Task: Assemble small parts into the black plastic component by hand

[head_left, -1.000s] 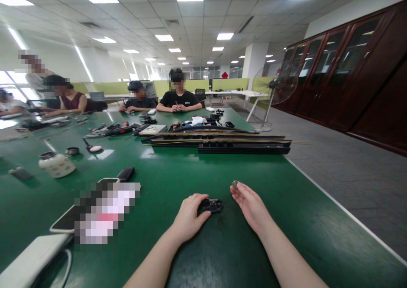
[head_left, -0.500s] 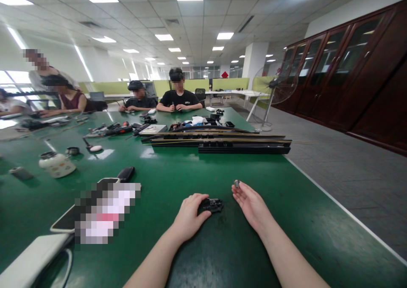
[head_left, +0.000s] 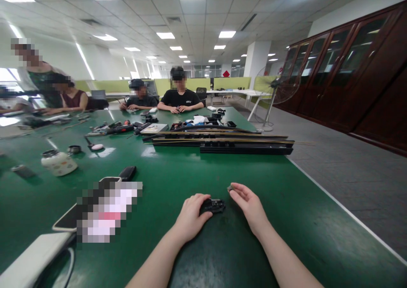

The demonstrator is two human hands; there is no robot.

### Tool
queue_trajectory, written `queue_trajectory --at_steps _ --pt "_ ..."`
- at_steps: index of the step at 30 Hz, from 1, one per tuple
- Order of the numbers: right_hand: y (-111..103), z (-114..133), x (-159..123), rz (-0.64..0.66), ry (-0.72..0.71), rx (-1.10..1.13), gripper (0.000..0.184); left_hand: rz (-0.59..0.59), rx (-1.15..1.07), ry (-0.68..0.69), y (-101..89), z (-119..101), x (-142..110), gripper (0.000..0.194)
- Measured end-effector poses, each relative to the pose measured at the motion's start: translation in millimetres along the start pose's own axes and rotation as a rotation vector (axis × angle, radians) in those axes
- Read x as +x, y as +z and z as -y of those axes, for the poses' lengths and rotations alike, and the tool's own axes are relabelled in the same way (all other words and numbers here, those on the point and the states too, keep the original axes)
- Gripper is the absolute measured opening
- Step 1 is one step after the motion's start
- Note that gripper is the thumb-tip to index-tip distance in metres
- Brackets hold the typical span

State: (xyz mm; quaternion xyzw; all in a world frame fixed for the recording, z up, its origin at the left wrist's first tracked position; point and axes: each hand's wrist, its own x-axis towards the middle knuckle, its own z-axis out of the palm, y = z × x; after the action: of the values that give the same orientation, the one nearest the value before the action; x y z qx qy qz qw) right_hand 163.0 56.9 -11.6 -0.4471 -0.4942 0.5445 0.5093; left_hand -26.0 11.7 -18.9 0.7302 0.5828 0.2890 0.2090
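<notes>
My left hand (head_left: 192, 216) is closed around the left end of a small black mechanical part (head_left: 215, 206) that lies on the green table (head_left: 260, 175). Thumb and fingers grip it from two sides, hiding that end; its upper face shows fine ridges and recesses. To the right, slightly above the table, my right hand (head_left: 249, 205) pinches a small grey metallic piece (head_left: 230, 188) between thumb and fingertips. A short gap separates this piece from the black part. Its exact kind is too small to make out.
Long black rails with thin brass-coloured rods (head_left: 246, 146) lie across the table ahead. At left are a pale jar (head_left: 59, 163), a tablet-like device (head_left: 68, 215) and a white box (head_left: 34, 258) with a cable. Tools (head_left: 119, 128) and co-workers are farther back.
My right hand has rolled over and moved slightly left, its grey piece now turned towards the black part. My left hand keeps its hold.
</notes>
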Motion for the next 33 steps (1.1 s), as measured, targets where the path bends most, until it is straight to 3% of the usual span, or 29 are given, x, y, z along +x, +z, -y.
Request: queue_trajectory --at_steps 7,11,33 --pt "8.9 1.6 -13.5 0.3 -0.361 -0.677 0.019 -0.021 -0.017 0.026 1.3 2.9 0.3 0.041" --pt "12.4 -0.4 -15.8 0.35 -0.443 -0.878 0.02 -0.043 -0.035 0.042 3.1 5.0 1.0 0.037" --pt "12.3 -0.9 -17.0 0.326 -0.554 -0.979 0.018 -0.038 0.004 0.052 3.2 5.6 0.4 0.037"
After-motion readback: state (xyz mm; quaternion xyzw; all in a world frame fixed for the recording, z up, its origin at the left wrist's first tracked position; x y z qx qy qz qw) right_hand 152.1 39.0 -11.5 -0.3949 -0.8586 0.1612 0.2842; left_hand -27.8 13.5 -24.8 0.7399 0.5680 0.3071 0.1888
